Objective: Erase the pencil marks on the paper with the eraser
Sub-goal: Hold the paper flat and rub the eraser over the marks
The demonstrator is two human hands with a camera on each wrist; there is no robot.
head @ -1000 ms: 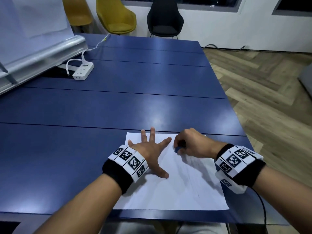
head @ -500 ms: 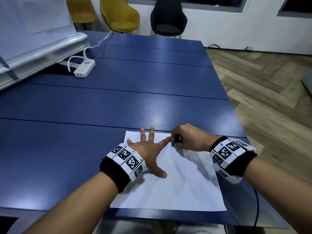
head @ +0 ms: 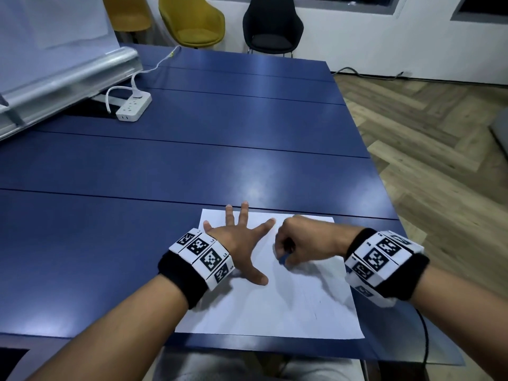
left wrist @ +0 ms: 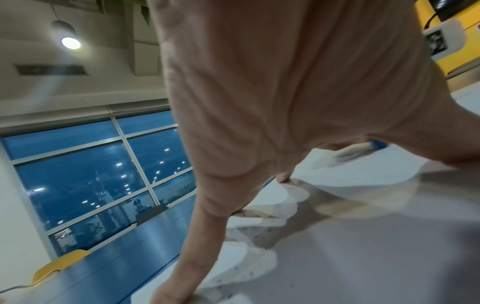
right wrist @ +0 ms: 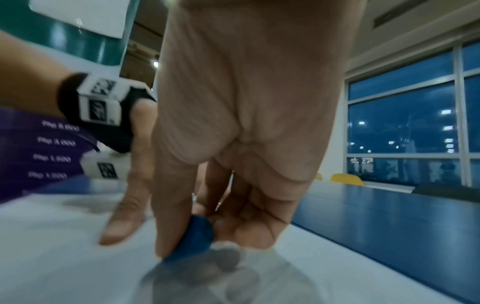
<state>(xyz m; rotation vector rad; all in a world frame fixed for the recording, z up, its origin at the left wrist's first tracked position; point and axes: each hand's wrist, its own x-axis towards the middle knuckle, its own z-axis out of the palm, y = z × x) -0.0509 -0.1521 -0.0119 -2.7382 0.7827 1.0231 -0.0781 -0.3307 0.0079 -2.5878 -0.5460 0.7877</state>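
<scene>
A white sheet of paper [head: 275, 306] lies at the near edge of the blue table [head: 192, 166], with faint pencil marks [head: 316, 312] in its lower right part. My left hand [head: 242, 240] lies flat on the sheet's upper left, fingers spread. My right hand [head: 299, 243] pinches a blue eraser [head: 282, 259] between thumb and fingers, its tip on the paper. In the right wrist view the eraser [right wrist: 197, 236] presses down on the paper [right wrist: 64, 267]. The left wrist view shows the eraser [left wrist: 376, 144] blurred beyond my left hand [left wrist: 285, 92].
A white power strip [head: 134, 105] with its cable sits at the table's far left beside a leaning board with a metal rail [head: 68, 75]. Yellow chairs [head: 192, 20] and a black chair [head: 272, 26] stand behind the table. Wooden floor [head: 439, 133] lies to the right.
My right hand with the eraser has slid down the sheet toward me, from beside the left index fingertip to a spot lower on the paper. The left hand stays put.
</scene>
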